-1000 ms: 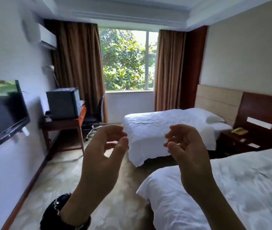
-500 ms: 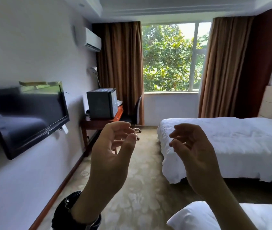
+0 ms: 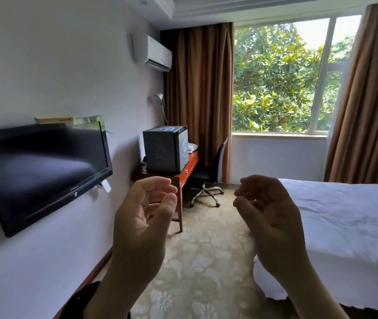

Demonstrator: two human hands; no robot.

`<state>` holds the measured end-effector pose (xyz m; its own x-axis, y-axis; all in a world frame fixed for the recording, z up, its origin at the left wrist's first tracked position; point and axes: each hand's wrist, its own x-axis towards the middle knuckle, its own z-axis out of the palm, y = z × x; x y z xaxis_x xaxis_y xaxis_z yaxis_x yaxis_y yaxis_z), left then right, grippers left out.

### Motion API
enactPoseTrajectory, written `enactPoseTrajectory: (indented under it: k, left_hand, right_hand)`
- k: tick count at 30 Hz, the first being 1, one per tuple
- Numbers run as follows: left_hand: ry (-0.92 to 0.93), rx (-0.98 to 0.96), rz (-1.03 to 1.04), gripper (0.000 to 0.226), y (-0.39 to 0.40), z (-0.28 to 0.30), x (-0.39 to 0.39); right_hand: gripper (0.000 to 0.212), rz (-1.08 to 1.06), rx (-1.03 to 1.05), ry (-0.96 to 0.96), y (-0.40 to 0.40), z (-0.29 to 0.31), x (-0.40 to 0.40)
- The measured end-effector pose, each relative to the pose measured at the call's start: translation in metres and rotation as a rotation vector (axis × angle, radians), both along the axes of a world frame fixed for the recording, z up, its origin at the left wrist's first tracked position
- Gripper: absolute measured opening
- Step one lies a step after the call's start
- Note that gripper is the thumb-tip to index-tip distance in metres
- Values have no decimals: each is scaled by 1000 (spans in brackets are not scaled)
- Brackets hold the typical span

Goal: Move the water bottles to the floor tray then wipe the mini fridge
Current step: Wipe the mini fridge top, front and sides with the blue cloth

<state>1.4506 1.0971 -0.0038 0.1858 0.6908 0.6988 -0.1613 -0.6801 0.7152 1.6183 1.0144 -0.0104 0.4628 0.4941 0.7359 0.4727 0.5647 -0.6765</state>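
Bare skin and nothing else: the left hand [image 3: 144, 217] is raised in the lower middle of the frame with its palm turned inward, fingers loosely curled toward the thumb and holding nothing. The right hand [image 3: 268, 215] mirrors it just to the right, palm facing the other, fingers likewise slackly bent and empty; a clear gap of carpeted floor [image 3: 206, 261] shows between them. A dark band sits on the left wrist at the bottom edge. Neither hand touches anything. Outward and above the left hand, in the middle of the frame, the mini fridge [image 3: 165, 149] stands as a dark cube on the red-brown wooden worktop [image 3: 189, 166], well apart from both hands, its door shut as far as can be told. No water bottles and no floor tray can be seen from here, so they may be hidden inside the fridge or behind it. By my judgement the task is at its very start: this is the approach, before any bottle is reached. The next move calls for closing the distance across the floor to the worktop, then getting a hand onto the fridge door. A black office chair [image 3: 208, 169] stands just right of the worktop, a wall television [image 3: 40, 171] fills the left, and a white bed [image 3: 344, 222] the right.
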Motion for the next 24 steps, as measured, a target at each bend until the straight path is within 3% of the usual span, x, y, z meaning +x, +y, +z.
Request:
enactPoseTrajectory:
  k: [6, 8, 12, 17, 24]
  left_hand:
    - [-17, -35, 13, 29, 149, -25, 73]
    - [-32, -57, 13, 26, 203, -23, 102]
    - [-18, -63, -20, 23, 290, -5, 162]
    - [25, -48, -48, 24, 382, 6, 235]
    - [29, -65, -19, 22, 508, -15, 347]
  right_hand:
    - [42, -31, -18, -39, 152, -26, 71]
    - [47, -68, -49, -60, 206, -23, 100]
    - [37, -100, -28, -72, 286, -2, 157]
    - [55, -157, -73, -47, 371, 7, 233]
    - [38, -117, -47, -53, 495, -12, 350]
